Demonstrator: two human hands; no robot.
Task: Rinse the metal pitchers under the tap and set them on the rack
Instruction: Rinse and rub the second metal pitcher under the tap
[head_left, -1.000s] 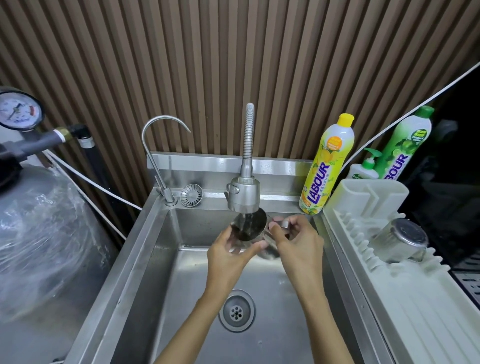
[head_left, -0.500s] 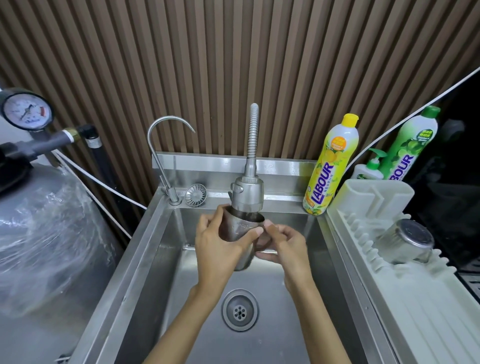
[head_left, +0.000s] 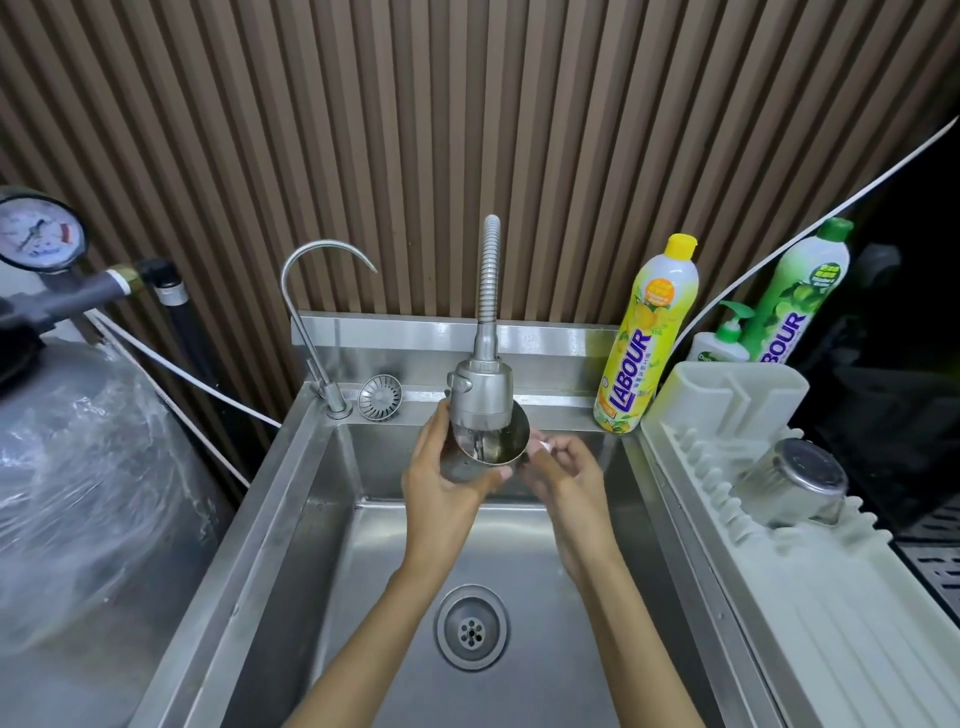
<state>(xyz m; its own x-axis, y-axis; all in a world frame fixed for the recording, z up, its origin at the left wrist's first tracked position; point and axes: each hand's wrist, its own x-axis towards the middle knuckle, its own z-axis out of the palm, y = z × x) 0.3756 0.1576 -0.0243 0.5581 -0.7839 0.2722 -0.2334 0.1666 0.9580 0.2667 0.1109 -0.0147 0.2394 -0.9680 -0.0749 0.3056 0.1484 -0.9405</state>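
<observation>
Under the spray tap head, over the back of the steel sink, both hands held a metal pitcher with its open mouth tipped up toward the nozzle, the rim just beneath it. The left hand wrapped the pitcher's left wall, thumb across the front and fingers curled round the far side. The right hand met the pitcher on its right side, fingers curled and thumb pinched in against it; whether the handle lay inside that pinch could not be told. Thin streams of water seemed to fall from the nozzle into the cup. Below the grip and nearer the person sat the round drain. Right of the grip, well apart, a second pitcher lay tilted, bottom up, among the pegs of the white dish rack. Beyond the right hand, at the sink's back corner, stood a yellow LABOUR bottle, and farther right a pump bottle and a green LABOUR bottle. Left of the grip, on the back ledge, rose a gooseneck faucet with a strainer basket just beside its base. Far to the left were a pressure gauge and a plastic-wrapped tank.
</observation>
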